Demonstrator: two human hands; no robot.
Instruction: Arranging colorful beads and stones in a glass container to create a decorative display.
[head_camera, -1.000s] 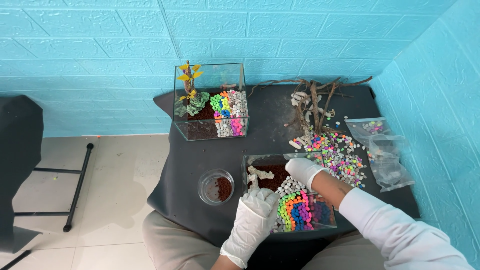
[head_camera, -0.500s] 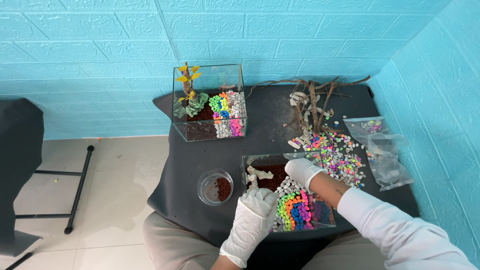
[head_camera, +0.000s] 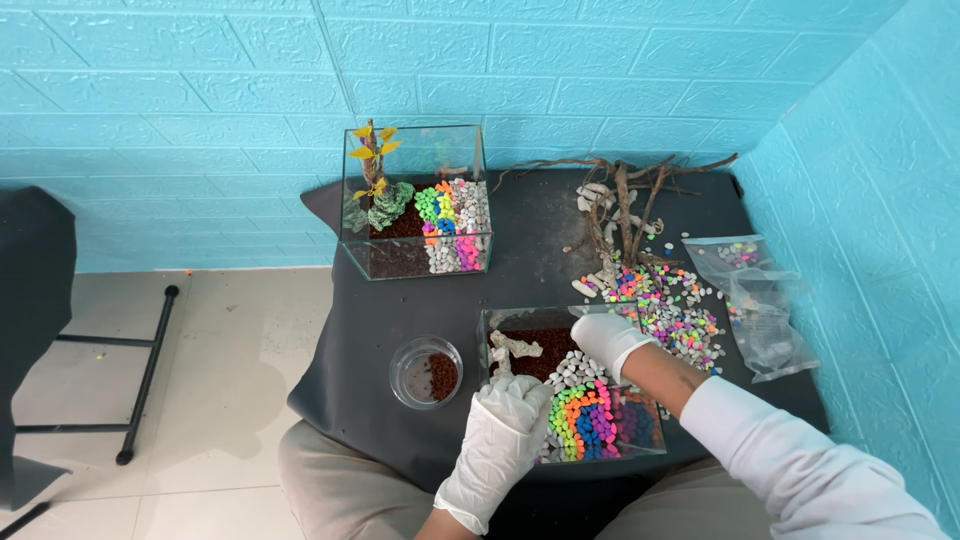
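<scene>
Both gloved hands are down in the near glass tank (head_camera: 570, 385), low and centre in the frame, on the dark table (head_camera: 400, 300). The left hand (head_camera: 505, 420) rests on the tank's near left side, fingers together and curled over the edge of the coloured pebble bands (head_camera: 590, 420), seemingly bracing the box while the other hand works. The right hand (head_camera: 610, 340) reaches in from the right over the far rim, fingers bunched and pointing down at the grey-white pebbles (head_camera: 570, 372) beside the brown soil (head_camera: 545, 345); whether it pinches a stone I cannot tell. A pale bit of driftwood (head_camera: 512, 348) stands in the soil at the tank's left. Just left of the tank sits a small clear dish of brown grit (head_camera: 428, 372), and the loose neon pebble heap (head_camera: 665, 305) lies close to the right, both within easy reach. Against half a second ago, almost nothing differs: both hands sit in the same spots, the right perhaps a shade nearer the soil.
</scene>
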